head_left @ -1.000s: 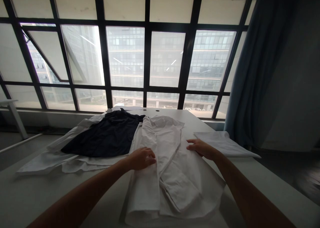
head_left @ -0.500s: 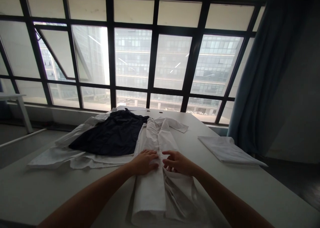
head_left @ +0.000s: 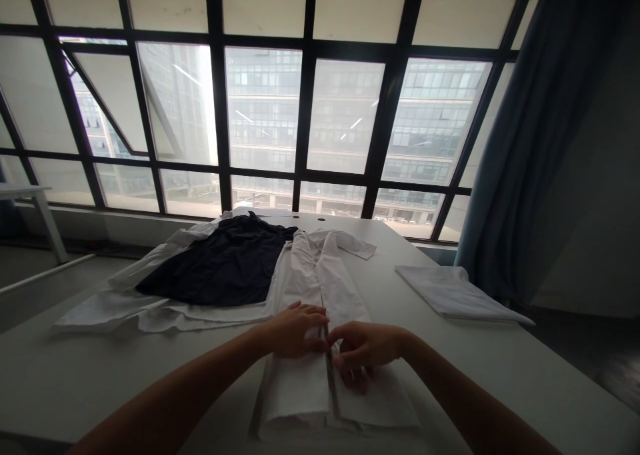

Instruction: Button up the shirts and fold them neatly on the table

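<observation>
A long white coat [head_left: 345, 288] lies lengthwise on the table in front of me, its front split by a dark slit between two panels. My left hand [head_left: 297, 330] rests on the left panel, fingers stretched toward the slit and the thumb below them. Across the slit, my right hand [head_left: 367, 348] is curled over the right panel, with thumb and fingers closed at its inner edge. The fingertips of both hands nearly meet at the slit. The cloth under my palms is hidden.
Left of the coat, a dark navy garment [head_left: 220, 262] lies over another white garment [head_left: 100, 312]. A folded white cloth [head_left: 455, 295] sits on the white table [head_left: 500, 375] at right. A blue curtain [head_left: 520, 175] hangs beyond, and windows line the back.
Both hands have come slightly nearer to me. My right hand has curled down onto the right panel, which now lies flatter, and a dark gap shows between the panels.
</observation>
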`<state>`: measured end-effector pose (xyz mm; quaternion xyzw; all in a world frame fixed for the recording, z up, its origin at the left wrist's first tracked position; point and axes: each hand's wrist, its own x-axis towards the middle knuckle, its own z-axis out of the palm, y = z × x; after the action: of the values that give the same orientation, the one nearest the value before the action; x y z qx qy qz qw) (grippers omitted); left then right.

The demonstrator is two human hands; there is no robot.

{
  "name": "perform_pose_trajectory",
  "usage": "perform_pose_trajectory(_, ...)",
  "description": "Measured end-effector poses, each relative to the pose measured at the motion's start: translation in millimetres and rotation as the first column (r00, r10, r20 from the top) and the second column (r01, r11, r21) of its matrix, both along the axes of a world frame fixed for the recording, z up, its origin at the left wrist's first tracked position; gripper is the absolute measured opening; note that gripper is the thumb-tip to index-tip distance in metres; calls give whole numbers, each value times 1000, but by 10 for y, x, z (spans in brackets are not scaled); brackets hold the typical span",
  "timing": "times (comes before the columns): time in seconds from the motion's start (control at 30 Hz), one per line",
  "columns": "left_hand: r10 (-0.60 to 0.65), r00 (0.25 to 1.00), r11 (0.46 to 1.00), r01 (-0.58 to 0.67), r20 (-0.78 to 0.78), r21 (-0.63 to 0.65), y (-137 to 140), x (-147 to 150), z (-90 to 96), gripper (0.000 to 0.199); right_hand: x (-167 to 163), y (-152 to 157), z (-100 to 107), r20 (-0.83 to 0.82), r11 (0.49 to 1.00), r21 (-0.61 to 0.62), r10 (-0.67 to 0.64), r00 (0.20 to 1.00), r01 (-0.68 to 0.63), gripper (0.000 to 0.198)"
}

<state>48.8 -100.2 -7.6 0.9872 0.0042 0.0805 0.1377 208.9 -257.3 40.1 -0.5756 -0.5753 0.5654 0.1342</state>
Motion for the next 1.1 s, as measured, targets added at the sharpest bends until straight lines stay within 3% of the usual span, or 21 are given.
perform_pose_trajectory(0.17, 89, 996, 989, -92, 31, 118, 20, 245, -99, 47, 243, 29, -66, 210, 964, 226, -187, 960, 139, 50)
perform_pose_trajectory(0.33, 228, 973, 951, -228, 25, 210, 231, 705, -219, 54, 246, 44, -144, 407, 905, 423, -240, 881, 52, 37)
perform_pose_trajectory(0.43, 275, 961, 942, -264, -24, 208, 459, 1021, -212, 58, 102, 89, -210, 484, 820, 573, -324, 813, -14, 39)
perform_pose_trajectory(0.57, 322, 943, 930, -299, -82, 216, 774, 1390, -155, 57, -39, 166, -343, 524, 662, 740, -460, 717, -116, 53)
perform_pose_trajectory(0.63, 350, 932, 920, -323, -92, 223, 901, 1528, -138, 55, -52, 181, -409, 541, 666, 728, -416, 731, -161, 66)
perform_pose_trajectory(0.73, 364, 923, 916, -330, -126, 228, 1048, 1679, -143, 51, -42, 167, -471, 566, 729, 663, -336, 753, -173, 77)
perform_pose_trajectory(0.83, 370, 918, 915, -332, -145, 230, 1146, 1802, -175, 52, -45, 137, -481, 559, 758, 633, -307, 770, -157, 81)
perform_pose_trajectory(1.1, 339, 935, 914, -301, -105, 271, 1278, 2423, -276, 68, 23, 158, -559, 506, 716, 683, -322, 800, -143, 81)
